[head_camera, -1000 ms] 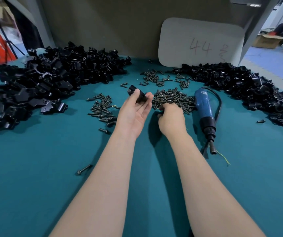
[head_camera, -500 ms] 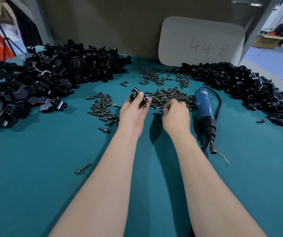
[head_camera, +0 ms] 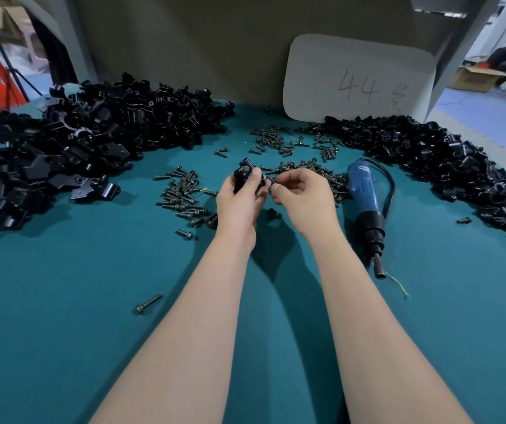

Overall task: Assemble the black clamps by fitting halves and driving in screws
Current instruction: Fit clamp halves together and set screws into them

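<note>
Workshop assembly station, small-parts production.
- Bench [head_camera: 62, 301] covered in teal cloth.
- Two bulk heaps of black clamp parts, left heap [head_camera: 92, 142] and right heap [head_camera: 429, 160].
- Loose screws [head_camera: 184, 194] scattered in piles between the heaps.
- Corded blue electric screwdriver [head_camera: 365, 197] lying on the bench.
- White card [head_camera: 359, 78] hand-marked "44", propped against the grey back panel.
- Far right: blue floor [head_camera: 475, 108], open cardboard box [head_camera: 475, 78], a second person [head_camera: 502, 55] seated among goods.

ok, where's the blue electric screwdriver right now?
Head view: the blue screwdriver lies on the teal table just right of the right hand, between the middle screw pile and the right-hand heap of black clamp parts.
</note>
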